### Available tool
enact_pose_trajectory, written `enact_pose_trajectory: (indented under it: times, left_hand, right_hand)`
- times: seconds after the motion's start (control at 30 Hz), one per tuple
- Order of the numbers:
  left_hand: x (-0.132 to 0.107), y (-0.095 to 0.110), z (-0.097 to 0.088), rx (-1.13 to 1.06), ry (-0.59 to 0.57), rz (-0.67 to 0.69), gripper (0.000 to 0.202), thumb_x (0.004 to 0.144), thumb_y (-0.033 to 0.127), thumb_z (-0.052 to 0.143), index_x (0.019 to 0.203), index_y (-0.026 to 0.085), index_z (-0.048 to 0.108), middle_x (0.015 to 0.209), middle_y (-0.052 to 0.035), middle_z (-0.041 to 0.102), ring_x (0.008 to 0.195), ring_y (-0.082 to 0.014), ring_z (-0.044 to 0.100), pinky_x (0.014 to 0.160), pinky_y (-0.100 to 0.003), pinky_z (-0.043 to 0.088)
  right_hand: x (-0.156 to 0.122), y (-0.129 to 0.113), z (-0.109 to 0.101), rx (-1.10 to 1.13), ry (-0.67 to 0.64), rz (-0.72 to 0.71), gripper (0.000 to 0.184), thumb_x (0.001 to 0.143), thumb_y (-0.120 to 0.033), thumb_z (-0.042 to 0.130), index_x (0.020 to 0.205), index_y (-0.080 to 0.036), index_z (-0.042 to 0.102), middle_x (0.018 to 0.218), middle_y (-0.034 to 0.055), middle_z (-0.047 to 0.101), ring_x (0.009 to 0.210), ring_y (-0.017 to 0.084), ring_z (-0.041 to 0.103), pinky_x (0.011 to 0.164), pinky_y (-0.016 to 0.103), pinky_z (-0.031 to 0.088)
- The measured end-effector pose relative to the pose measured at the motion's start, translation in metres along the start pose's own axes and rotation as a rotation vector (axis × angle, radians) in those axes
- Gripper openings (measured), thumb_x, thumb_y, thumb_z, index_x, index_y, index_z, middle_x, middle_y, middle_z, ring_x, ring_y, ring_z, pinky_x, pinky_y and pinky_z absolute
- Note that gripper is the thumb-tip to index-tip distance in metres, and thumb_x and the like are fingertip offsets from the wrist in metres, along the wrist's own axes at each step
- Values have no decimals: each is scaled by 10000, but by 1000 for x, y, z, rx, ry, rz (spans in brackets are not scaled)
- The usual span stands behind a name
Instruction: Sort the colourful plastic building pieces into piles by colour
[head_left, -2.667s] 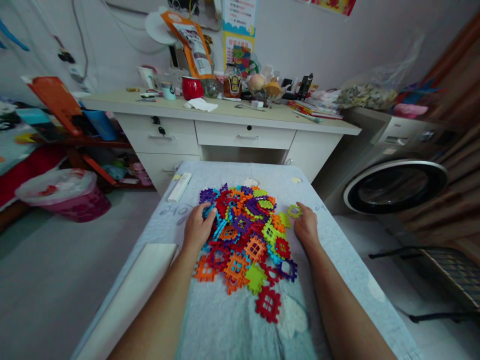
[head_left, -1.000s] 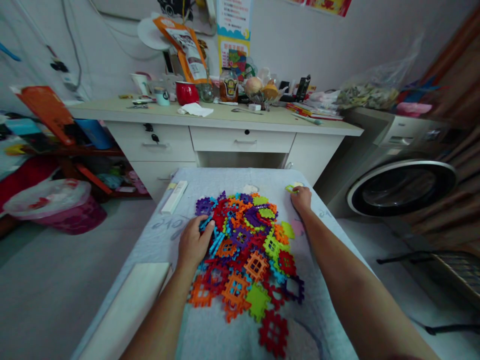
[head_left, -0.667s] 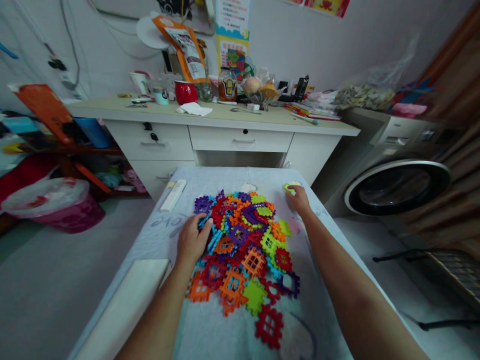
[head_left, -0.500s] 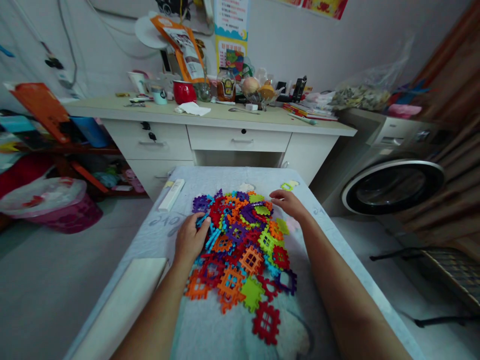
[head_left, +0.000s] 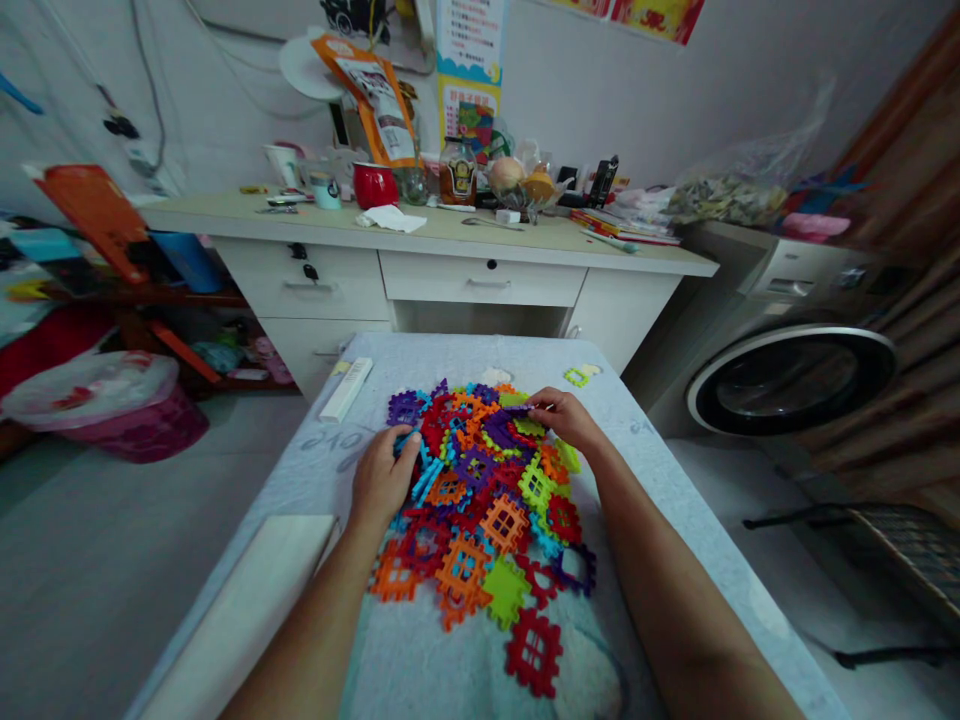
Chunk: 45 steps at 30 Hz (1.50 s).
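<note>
A heap of interlocking plastic building tiles (head_left: 474, 468) in red, orange, purple, green and blue lies on the cloth-covered table. Many have notched edges and window-like cutouts. At the heap's left edge, my left hand (head_left: 380, 475) curls thumb and fingers around a blue tile (head_left: 406, 440); part of it is hidden by the fingers. My right hand (head_left: 564, 415) reaches over the far right side, its fingertips pinched on the edge of a purple tile (head_left: 512, 425). Closest to me, a red window tile (head_left: 534, 652) lies flat apart from the heap.
A white box (head_left: 346, 390) lies at the table's far left, and a long white board (head_left: 247, 610) along the near left edge. One green frame tile (head_left: 576, 377) sits far right. Beyond stands a cluttered desk (head_left: 450, 235), with a washing machine (head_left: 787, 370) to its right.
My right hand has moved left and inward from beside the heap, and its fingers have closed on a purple tile. My left hand stays at the heap's left edge.
</note>
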<state>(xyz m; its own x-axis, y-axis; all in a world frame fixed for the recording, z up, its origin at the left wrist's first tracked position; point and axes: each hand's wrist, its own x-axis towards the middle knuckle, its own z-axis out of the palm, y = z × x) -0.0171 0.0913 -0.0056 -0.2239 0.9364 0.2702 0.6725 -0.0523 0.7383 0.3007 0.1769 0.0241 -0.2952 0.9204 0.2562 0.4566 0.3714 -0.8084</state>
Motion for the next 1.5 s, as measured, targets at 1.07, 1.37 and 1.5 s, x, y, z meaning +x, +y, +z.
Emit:
enact_pose_trajectory:
  times: [1.07, 1.37, 1.5]
  left_hand:
    - [-1, 3, -3, -6, 13, 22, 421, 886, 517, 425, 1048, 199, 649, 1075, -87, 693, 1043, -243, 629, 963, -391, 464]
    - [-2, 9, -8, -102, 10, -80, 425, 861, 528, 447, 1062, 213, 649, 1108, -81, 705, 1075, -252, 632, 961, -389, 464]
    - [-1, 11, -10, -149, 35, -111, 393, 843, 523, 467, 999, 219, 660, 1019, -62, 727, 994, -241, 656, 906, -375, 486]
  right_hand:
    - [67, 9, 21, -535, 175, 322, 289, 874, -179, 455, 1012, -160, 707, 1056, 97, 710, 981, 196, 638, 869, 268, 454]
    - [42, -16, 37, -497, -217, 148, 277, 890, -282, 518, 1066, -211, 720, 1149, 61, 700, 1075, 215, 614, 963, 315, 437]
    - [32, -17, 30, -385, -234, 105, 233, 845, -258, 577, 996, -198, 744, 1085, 62, 720, 1010, 217, 639, 930, 318, 462]
